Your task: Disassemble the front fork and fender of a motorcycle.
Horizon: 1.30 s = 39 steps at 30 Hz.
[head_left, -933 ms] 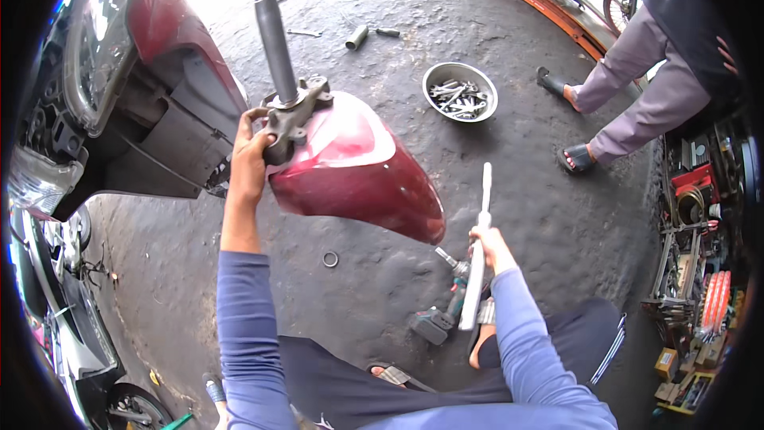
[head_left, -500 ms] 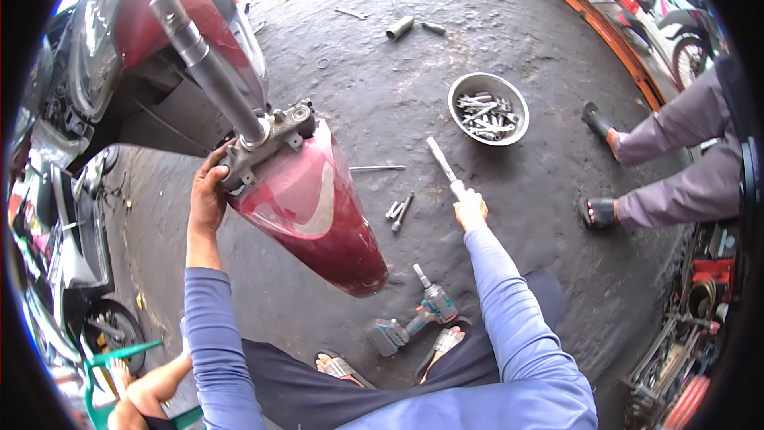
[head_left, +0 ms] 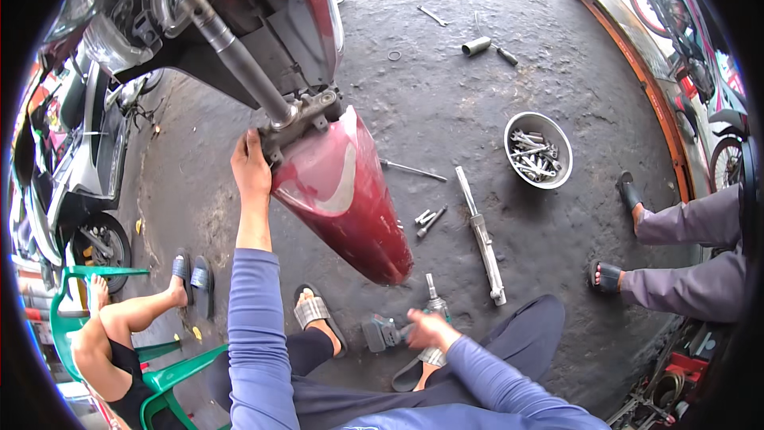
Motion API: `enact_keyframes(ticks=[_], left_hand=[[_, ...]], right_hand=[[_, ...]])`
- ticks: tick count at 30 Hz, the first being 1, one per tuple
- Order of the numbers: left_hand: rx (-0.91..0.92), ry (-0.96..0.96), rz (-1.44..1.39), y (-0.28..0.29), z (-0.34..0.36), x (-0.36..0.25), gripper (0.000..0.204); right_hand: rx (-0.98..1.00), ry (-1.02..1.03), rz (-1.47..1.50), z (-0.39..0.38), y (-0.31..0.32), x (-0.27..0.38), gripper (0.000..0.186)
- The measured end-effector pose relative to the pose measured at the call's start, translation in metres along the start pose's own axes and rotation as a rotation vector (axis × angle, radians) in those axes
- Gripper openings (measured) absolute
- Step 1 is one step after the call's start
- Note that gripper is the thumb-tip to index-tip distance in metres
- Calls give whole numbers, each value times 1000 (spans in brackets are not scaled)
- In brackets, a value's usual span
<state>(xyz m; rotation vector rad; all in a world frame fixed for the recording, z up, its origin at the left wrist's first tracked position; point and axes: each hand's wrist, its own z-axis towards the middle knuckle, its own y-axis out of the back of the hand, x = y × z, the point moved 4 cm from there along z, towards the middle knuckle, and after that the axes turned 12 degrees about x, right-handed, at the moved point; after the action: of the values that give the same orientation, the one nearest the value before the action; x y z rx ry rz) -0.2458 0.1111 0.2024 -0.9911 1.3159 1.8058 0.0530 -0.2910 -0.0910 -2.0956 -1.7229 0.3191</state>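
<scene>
My left hand (head_left: 251, 169) grips the metal fork bracket (head_left: 298, 123) at the top of a dark red front fender (head_left: 342, 199), which hangs tilted under a raised motorbike (head_left: 263, 8). A chrome fork tube (head_left: 235, 52) runs up from the bracket. My right hand (head_left: 430, 330) is low by my knee, closed on a grey power driver (head_left: 383, 333) lying on the concrete. A long silver fork leg (head_left: 482, 237) lies on the floor just right of the fender, apart from both hands.
A metal bowl (head_left: 509, 143) of wrenches sits at the right, with loose bolts (head_left: 428, 220) and a thin rod (head_left: 414, 170) near the fender. One person sits on a green chair (head_left: 95, 275) at lower left; another person's sandalled feet (head_left: 609, 277) are at right. Parked motorbikes (head_left: 87, 159) line the left.
My right hand has laid the long fork leg on the floor and dropped to the power driver. My left hand stays on the fork bracket.
</scene>
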Motion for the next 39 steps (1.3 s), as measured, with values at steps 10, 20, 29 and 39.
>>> enact_keyframes(ticks=[10,20,29,39], left_hand=[[201,-117,-45,15,-7,1,28],[234,-22,73,43,-4,32,46],[197,7,-121,36,-18,27,42],[208,98,-173,34,-10,27,43]], right_hand=[[-812,360,894,84,-27,-63,52],[-164,1017,499,-53,8,90,31],[342,1217,247,-199,5,166,58],[658,880,88,-169,-99,157,54]])
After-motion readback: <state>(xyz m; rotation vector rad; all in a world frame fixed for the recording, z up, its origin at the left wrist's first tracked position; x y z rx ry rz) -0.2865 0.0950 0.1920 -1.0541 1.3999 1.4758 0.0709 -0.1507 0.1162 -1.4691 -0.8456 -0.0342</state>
